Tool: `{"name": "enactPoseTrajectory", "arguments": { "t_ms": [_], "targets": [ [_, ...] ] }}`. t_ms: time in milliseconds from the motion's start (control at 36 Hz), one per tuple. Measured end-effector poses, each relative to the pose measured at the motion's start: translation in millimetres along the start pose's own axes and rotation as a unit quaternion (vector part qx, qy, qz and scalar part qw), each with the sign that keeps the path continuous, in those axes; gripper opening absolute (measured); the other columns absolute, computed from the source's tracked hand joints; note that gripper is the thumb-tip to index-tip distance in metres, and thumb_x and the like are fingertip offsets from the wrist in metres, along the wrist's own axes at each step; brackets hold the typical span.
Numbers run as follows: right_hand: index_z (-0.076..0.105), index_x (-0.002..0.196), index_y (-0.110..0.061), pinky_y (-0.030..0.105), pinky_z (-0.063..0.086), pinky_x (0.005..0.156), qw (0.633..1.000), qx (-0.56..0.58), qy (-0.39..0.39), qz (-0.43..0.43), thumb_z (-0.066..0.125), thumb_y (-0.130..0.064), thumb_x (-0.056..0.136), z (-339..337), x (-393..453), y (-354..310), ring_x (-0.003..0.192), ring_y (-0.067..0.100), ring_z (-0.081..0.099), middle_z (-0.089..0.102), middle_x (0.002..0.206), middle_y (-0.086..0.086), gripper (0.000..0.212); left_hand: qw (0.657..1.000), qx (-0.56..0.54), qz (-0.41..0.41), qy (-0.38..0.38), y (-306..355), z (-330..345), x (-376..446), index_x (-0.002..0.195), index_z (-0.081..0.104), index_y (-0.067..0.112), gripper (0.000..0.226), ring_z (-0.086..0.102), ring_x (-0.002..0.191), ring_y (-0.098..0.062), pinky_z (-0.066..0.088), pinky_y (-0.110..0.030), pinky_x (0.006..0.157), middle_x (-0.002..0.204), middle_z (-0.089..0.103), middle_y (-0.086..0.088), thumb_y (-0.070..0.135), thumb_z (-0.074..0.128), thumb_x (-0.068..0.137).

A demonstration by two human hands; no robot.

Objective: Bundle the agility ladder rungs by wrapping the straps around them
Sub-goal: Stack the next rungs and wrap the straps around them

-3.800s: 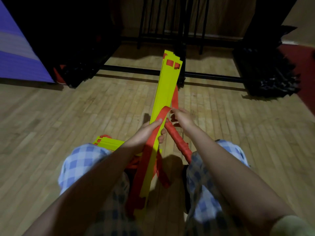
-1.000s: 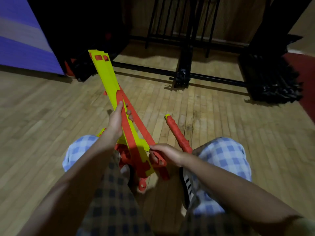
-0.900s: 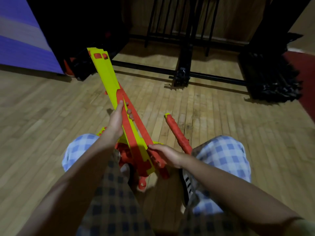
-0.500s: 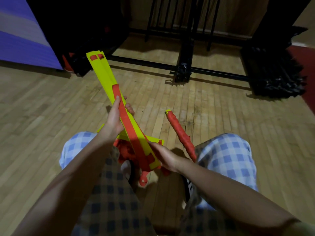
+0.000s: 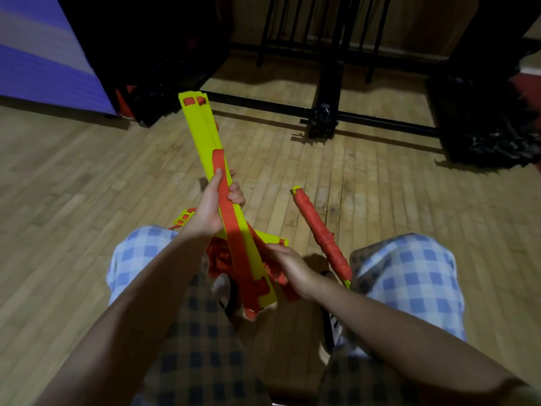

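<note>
Head view: we were wrapping the strap [image 5: 227,212] along the yellow rungs [image 5: 210,159].
Our left hand [image 5: 215,205] gripped both above our lap; our right hand [image 5: 288,263] pinched strap low down. We should pull tight.

Seated on a wood floor [image 5: 380,200], knees in checked trousers [image 5: 409,276]. Left hand [image 5: 209,209] gripping yellow rungs [image 5: 202,136] mid-length, thumb pressing an orange strap [image 5: 227,212] flat along them. Right hand [image 5: 288,265] at the rungs' near end, pinching more strap. Wrapped bundle [image 5: 319,232] lying beside the right knee. Black rack [image 5: 325,112] beyond.
</note>
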State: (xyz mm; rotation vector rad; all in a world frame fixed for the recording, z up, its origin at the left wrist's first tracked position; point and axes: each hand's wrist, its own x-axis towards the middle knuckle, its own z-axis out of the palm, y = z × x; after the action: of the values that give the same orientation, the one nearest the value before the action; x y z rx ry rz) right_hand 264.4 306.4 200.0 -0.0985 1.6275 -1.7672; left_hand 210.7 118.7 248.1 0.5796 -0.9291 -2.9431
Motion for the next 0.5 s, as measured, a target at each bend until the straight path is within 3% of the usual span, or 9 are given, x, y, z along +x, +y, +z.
{"name": "enactPoseTrajectory", "arguments": {
  "t_ms": [83,139,194,278,333,389,444,500],
  "targets": [
    [0.062,0.104,-0.007,0.026,0.047,0.072,0.998,0.047,-0.034,0.019,0.052,-0.016,0.096,-1.5,-0.1,0.1,0.080,0.018,0.064,0.066,0.096,0.009,0.016,0.999,0.021,-0.025,-0.009,-3.9,-0.6,2.2,0.094,0.049,0.017,0.027,0.034,0.038,-0.005,0.031,-0.016,0.039,0.056,0.042,0.004,0.042,0.041,0.101],
    [0.061,0.110,-0.007,0.032,0.044,0.080,0.998,0.040,-0.046,0.028,0.056,-0.025,0.084,-2.0,1.0,2.5,0.090,0.025,0.061,0.063,0.106,0.014,0.033,0.998,0.033,-0.040,-0.020,-6.5,-0.4,4.2,0.096,0.049,0.017,0.028,0.035,0.038,-0.006,0.032,-0.017,0.039,0.058,0.044,0.003,0.042,0.040,0.101],
    [0.059,0.113,-0.006,0.029,0.046,0.080,0.998,0.012,-0.065,0.025,0.055,-0.025,0.088,-2.0,-1.3,3.3,0.089,0.021,0.063,0.065,0.105,0.012,0.032,0.997,0.044,-0.056,-0.027,-9.5,0.8,5.5,0.096,0.049,0.017,0.027,0.036,0.038,-0.007,0.032,-0.017,0.039,0.059,0.046,0.003,0.042,0.039,0.101],
    [0.057,0.111,-0.004,0.020,0.049,0.070,0.995,-0.057,-0.087,-0.003,0.047,-0.011,0.099,-7.7,-6.5,-0.7,0.078,0.010,0.066,0.067,0.094,0.003,0.016,0.993,0.070,-0.088,-0.031,-15.8,3.1,7.9,0.095,0.049,0.018,0.028,0.035,0.037,-0.006,0.032,-0.017,0.038,0.055,0.044,0.004,0.043,0.038,0.102],
    [0.054,0.111,0.000,0.020,0.048,0.065,0.984,-0.137,-0.108,-0.025,0.046,-0.007,0.100,-11.8,-10.6,-8.9,0.075,0.012,0.063,0.064,0.089,0.006,0.015,0.989,0.100,-0.101,-0.030,-20.0,3.1,8.7,0.094,0.050,0.019,0.027,0.035,0.037,-0.006,0.032,-0.018,0.037,0.053,0.040,0.005,0.043,0.038,0.102],
    [0.050,0.106,0.001,0.020,0.041,0.052,0.965,-0.221,-0.139,-0.027,0.048,-0.008,0.101,-18.1,-9.6,-11.6,0.055,0.007,0.055,0.060,0.067,0.000,0.011,0.987,0.121,-0.105,-0.033,-24.0,3.3,8.6,0.095,0.050,0.019,0.027,0.034,0.037,-0.007,0.032,-0.017,0.038,0.052,0.039,0.004,0.043,0.039,0.102],
    [0.052,0.095,-0.003,0.025,0.037,0.048,0.947,-0.277,-0.165,-0.010,0.050,-0.012,0.101,-26.2,-6.2,-9.4,0.040,0.002,0.046,0.053,0.047,-0.008,0.011,0.985,0.133,-0.105,-0.034,-26.5,3.9,7.1,0.093,0.050,0.019,0.027,0.034,0.037,-0.007,0.030,-0.017,0.038,0.052,0.038,0.004,0.042,0.039,0.102],
    [0.056,0.079,-0.010,0.033,0.039,0.054,0.928,-0.324,-0.181,0.012,0.052,-0.019,0.100,-35.3,-3.0,-6.3,0.039,0.004,0.045,0.051,0.043,-0.008,0.023,0.983,0.153,-0.091,-0.032,-25.8,2.4,6.7,0.091,0.050,0.019,0.028,0.033,0.037,-0.007,0.028,-0.017,0.038,0.051,0.038,0.005,0.042,0.038,0.102]
  ]
}}
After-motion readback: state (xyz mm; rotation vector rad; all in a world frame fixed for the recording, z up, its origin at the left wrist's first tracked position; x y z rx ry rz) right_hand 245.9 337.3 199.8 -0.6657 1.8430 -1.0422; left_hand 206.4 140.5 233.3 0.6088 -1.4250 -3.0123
